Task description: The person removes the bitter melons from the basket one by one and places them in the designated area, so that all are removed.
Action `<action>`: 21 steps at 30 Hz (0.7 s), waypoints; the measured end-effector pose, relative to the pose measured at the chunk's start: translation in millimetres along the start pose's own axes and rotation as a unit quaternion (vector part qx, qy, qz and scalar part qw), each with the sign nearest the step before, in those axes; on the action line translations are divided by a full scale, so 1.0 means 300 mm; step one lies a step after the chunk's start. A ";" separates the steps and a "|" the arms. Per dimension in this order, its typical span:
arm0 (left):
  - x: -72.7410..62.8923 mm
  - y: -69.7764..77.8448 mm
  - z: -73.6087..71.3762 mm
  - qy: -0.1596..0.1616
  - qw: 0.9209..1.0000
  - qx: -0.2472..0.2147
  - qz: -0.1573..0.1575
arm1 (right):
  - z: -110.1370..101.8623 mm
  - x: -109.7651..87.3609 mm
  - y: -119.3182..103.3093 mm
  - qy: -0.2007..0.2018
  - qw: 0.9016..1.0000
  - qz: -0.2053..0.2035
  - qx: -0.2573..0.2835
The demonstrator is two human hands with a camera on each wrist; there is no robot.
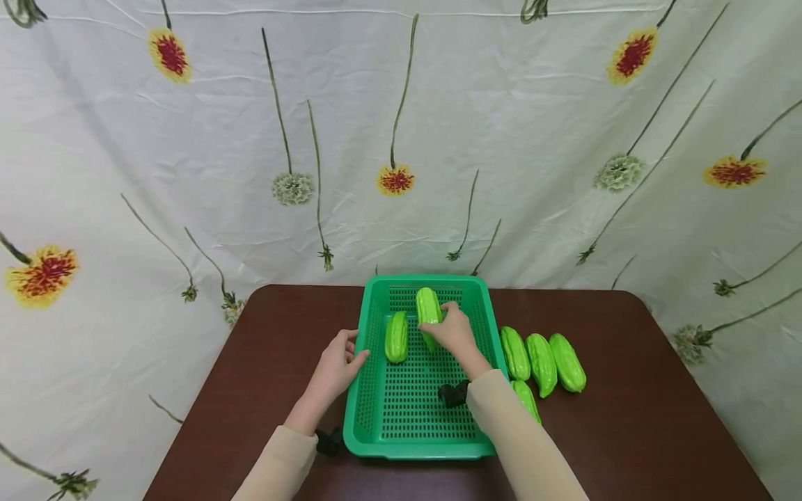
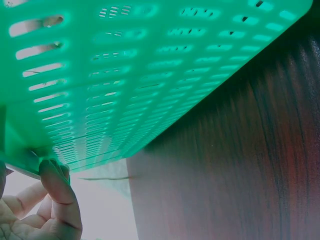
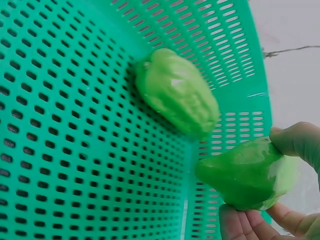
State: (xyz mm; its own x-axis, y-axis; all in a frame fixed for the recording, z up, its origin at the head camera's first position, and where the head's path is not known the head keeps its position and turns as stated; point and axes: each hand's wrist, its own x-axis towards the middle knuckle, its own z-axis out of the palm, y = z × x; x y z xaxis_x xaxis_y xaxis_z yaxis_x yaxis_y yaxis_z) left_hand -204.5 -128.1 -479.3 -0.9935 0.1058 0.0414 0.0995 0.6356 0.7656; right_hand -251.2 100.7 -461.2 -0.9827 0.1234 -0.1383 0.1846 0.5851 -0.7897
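My right hand (image 1: 455,330) grips a bright green, ridged bitter melon (image 1: 427,306) between thumb and fingers, over the far part of a green plastic basket (image 1: 407,424). In the right wrist view, the held melon (image 3: 245,175) tapers to a point, and the thumb and fingertips press it from opposite sides. A second bitter melon (image 1: 396,337) lies on the basket floor to its left. My left hand (image 1: 335,365) holds the basket's left rim. From the left wrist camera, the fingers (image 2: 60,195) curl at that rim beside the slotted wall.
Several more bitter melons (image 1: 541,363) lie on the dark brown table (image 1: 626,417), right of the basket. One of them (image 1: 525,400) is partly hidden by the basket and right sleeve. A flower-printed white cloth (image 1: 351,139) hangs behind the table.
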 end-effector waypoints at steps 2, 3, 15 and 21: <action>-0.001 -0.004 0.000 0.000 1.000 0.001 -0.001 | -0.012 -0.006 -0.005 -0.002 1.000 -0.006 0.001; 0.000 -0.005 0.001 0.000 1.000 0.001 -0.002 | -0.019 -0.010 -0.008 -0.004 1.000 -0.009 0.001; 0.009 -0.010 0.000 -0.007 1.000 -0.018 -0.002 | -0.140 -0.056 -0.039 -0.033 0.999 -0.030 0.009; 0.012 -0.009 -0.003 -0.007 1.000 -0.014 -0.002 | -0.223 -0.085 -0.048 -0.036 0.999 -0.034 0.011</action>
State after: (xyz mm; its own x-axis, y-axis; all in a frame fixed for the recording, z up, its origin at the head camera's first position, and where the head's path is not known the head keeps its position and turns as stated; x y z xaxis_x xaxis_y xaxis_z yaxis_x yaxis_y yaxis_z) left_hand -208.3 -129.9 -480.6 -0.9931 0.1136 0.0294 0.0934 0.6137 0.7840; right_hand -227.8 142.8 -406.2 -0.9917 0.0256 -0.1261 0.1180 0.5723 -0.8115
